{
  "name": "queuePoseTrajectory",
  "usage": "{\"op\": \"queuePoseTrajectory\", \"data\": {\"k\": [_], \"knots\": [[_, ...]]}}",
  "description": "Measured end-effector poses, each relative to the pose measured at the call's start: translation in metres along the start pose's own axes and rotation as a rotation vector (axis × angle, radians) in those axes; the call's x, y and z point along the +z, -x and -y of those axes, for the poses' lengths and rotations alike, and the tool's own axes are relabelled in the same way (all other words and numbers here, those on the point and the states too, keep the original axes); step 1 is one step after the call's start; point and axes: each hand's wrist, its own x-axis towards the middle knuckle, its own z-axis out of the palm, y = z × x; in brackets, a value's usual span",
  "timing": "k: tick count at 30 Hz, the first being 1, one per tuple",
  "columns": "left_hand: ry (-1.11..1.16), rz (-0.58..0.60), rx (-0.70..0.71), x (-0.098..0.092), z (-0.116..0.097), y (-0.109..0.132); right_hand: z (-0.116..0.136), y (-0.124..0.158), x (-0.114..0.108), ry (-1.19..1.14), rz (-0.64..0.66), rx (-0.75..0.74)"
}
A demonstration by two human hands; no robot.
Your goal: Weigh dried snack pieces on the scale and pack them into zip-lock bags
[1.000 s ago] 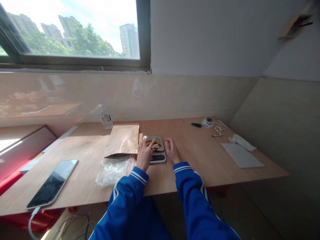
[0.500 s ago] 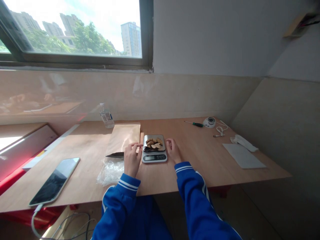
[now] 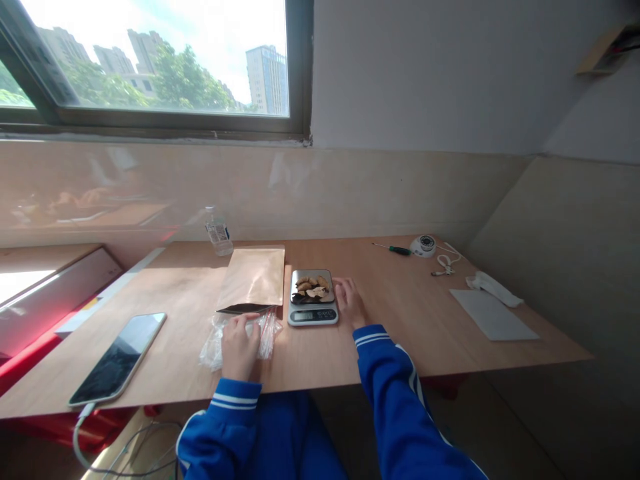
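A small digital scale (image 3: 313,315) stands on the wooden table (image 3: 410,313) with several brown dried slices (image 3: 312,287) piled on its metal pan. My right hand (image 3: 349,301) rests beside the scale's right edge, fingers curled loosely and holding nothing. My left hand (image 3: 239,344) lies on a clear plastic zip bag (image 3: 216,340) near the table's front edge, fingers laid over it. Behind the bag lies a flat kraft paper pouch (image 3: 253,279) with its dark open mouth toward me.
A phone (image 3: 120,357) on a cable lies at the front left. A small bottle (image 3: 219,232) stands by the wall. At the back right are a green-handled screwdriver (image 3: 393,249), a round white device (image 3: 423,245) with cord, and a grey sheet (image 3: 493,314) with a white cloth.
My left hand has left the slices on the scale pan, swung left and back toward me, and come down on the clear plastic bag. My right hand stays by the scale.
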Motion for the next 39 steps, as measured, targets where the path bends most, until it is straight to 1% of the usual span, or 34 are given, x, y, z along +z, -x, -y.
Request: {"op": "queuePoseTrajectory", "data": {"k": [4, 6, 8, 13, 16, 19, 22, 24, 26, 28, 31, 33, 34, 37, 39], "knots": [[-0.101, 0.15, -0.013, -0.005, -0.002, 0.014, -0.004, 0.0, 0.001, -0.017, -0.062, 0.026], [-0.071, 0.236, -0.007, -0.005, -0.001, 0.019, -0.004, 0.0, 0.001, -0.021, -0.071, 0.044], [-0.032, 0.277, 0.001, -0.005, 0.0, 0.022, -0.003, 0.0, 0.001, -0.019, -0.078, 0.053], [-0.092, 0.285, 0.002, -0.009, -0.007, 0.019, 0.0, 0.002, -0.001, -0.01, -0.089, 0.051], [-0.056, 0.307, -0.008, -0.011, -0.008, 0.018, 0.002, 0.004, -0.001, -0.007, -0.096, 0.052], [0.015, 0.229, -0.008, -0.016, -0.005, 0.022, 0.003, 0.009, -0.002, 0.002, -0.091, 0.057], [0.063, 0.141, -0.016, -0.029, -0.003, 0.028, 0.008, 0.016, -0.007, -0.005, -0.09, 0.064], [0.089, 0.109, -0.025, -0.04, -0.006, 0.031, 0.021, 0.024, -0.011, -0.041, -0.127, 0.095], [0.11, 0.082, -0.032, -0.051, -0.011, 0.033, 0.043, 0.035, -0.013, -0.108, -0.203, 0.147], [0.119, 0.049, -0.034, -0.058, -0.017, 0.035, 0.075, 0.048, -0.012, -0.186, -0.268, 0.189], [0.136, 0.028, -0.024, -0.06, -0.025, 0.037, 0.126, 0.066, 0.001, -0.335, -0.26, 0.232], [0.16, 0.031, -0.013, -0.059, -0.029, 0.039, 0.153, 0.073, 0.016, -0.421, -0.179, 0.26], [0.174, 0.025, -0.008, -0.059, -0.032, 0.04, 0.162, 0.076, 0.024, -0.457, -0.126, 0.278], [0.211, -0.034, 0.023, -0.063, -0.042, 0.043, 0.177, 0.079, 0.041, -0.534, 0.031, 0.379], [0.245, -0.065, 0.076, -0.069, -0.053, 0.045, 0.182, 0.08, 0.042, -0.608, 0.138, 0.45]]}}
